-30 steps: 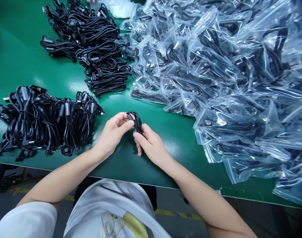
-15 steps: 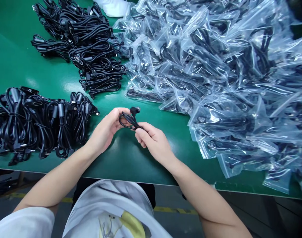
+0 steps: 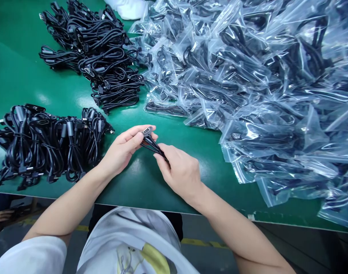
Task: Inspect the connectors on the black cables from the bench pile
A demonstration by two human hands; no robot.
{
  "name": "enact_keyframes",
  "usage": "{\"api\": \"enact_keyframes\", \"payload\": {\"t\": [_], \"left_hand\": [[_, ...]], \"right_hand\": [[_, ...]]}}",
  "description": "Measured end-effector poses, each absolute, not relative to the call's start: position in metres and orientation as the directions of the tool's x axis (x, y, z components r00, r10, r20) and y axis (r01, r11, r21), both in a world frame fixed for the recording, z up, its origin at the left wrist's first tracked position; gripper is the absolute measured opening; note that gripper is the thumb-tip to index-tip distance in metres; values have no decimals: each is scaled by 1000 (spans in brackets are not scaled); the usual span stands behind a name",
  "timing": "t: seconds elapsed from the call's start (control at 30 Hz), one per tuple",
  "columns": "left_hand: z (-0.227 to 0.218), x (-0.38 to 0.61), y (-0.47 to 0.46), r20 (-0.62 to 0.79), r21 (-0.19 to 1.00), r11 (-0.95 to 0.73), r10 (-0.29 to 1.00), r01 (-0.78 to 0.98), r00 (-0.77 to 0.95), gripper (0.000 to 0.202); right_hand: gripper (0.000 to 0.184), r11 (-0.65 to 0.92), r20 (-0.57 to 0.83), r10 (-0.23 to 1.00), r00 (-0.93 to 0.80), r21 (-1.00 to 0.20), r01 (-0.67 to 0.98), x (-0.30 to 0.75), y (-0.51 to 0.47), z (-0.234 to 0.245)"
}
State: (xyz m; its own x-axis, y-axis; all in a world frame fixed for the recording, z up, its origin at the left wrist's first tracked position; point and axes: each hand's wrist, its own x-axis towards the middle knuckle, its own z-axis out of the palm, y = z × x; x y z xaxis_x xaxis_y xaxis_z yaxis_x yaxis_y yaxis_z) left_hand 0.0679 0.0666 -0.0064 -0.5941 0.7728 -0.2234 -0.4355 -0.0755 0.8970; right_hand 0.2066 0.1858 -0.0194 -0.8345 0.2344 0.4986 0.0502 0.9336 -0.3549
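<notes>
Head view, looking down past the person's forearms at a green worktop (image 3: 39, 76).

1. A black cable (image 3: 153, 146), doubled into a short bundle, is held between the two hands, just above the worktop and a little right of the nearest heap.
2. The left hand (image 3: 121, 150) has a narrow, closed grip, with the thumb and fingers wrapped around the bundle. A flat connector (image 3: 146, 131) on the cable stands just past the fingers, with its metal mouth showing.
3. The right hand (image 3: 181, 171) also has a narrow grip, pinching the doubled strands further along the cable. Its fingers hide whatever lies at that end of the bundle.
4. The cable looks light and limp, so any loose length will probably flop, and its doubled strands could slide apart. The connector seems the stiffest part and likely the surest place to take hold, with the strands gathered close behind it.
5. Left of the held cable, just beside the left hand, lies a heap of coiled black cables (image 3: 45, 144). Farther ahead and left of the held cable is a second heap (image 3: 105, 53). To its right, clear zip-top plastic bags (image 3: 248, 95) with coiled black cables inside are piled high. Nearer the camera is the person's white T-shirt (image 3: 128, 236).
</notes>
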Motion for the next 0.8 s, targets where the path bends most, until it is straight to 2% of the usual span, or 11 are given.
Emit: {"api": "enact_keyframes", "payload": {"t": [0.1, 0.17, 0.2, 0.27, 0.33, 0.4, 0.47, 0.53, 0.63, 0.7, 0.8], "left_hand": [[-7, 68, 67, -258, 889, -55, 760, -455, -596, 34], [-8, 67, 67, -262, 889, -50, 760, -455, -595, 34], [-9, 66, 66, -257, 892, -49, 763, -449, -593, 34], [-9, 66, 65, -240, 904, -38, 778, -425, -581, 34], [-11, 66, 64, -220, 922, -16, 801, -388, -556, 38], [-13, 68, 64, -187, 938, -25, 802, -345, -567, 47], [-16, 71, 65, -153, 954, -47, 775, -298, -613, 53], [-18, 76, 66, -157, 965, -8, 785, -263, -599, 51], [-17, 83, 67, -256, 954, 160, 874, -253, -412, 44], [-15, 88, 68, -311, 939, 238, 893, -247, -325, 41], [-12, 93, 69, -330, 939, 270, 883, -214, -335, 36]], "right_hand": [[25, 912, 458, 251, -853, -406, 50, 208, 184, -19], [25, 842, 356, 307, -882, -533, 78, 208, 185, -17], [25, 762, 260, 338, -905, -640, 101, 208, 187, -15], [24, 463, -12, 312, -950, -871, 163, 206, 192, -12], [22, 44, -228, 143, -963, -971, 237, 202, 198, -9], [20, -310, -277, 20, -961, -915, 257, 198, 203, -8], [33, -511, -259, 84, -962, -840, 181, 195, 207, -8], [50, -564, -245, 244, -938, -823, 68, 193, 211, -8], [52, -498, -210, 452, -867, -865, -50, 193, 216, -7], [51, -431, -186, 512, -838, -900, -63, 194, 216, -6], [47, -327, -156, 525, -837, -945, -29, 194, 214, -4]]}}
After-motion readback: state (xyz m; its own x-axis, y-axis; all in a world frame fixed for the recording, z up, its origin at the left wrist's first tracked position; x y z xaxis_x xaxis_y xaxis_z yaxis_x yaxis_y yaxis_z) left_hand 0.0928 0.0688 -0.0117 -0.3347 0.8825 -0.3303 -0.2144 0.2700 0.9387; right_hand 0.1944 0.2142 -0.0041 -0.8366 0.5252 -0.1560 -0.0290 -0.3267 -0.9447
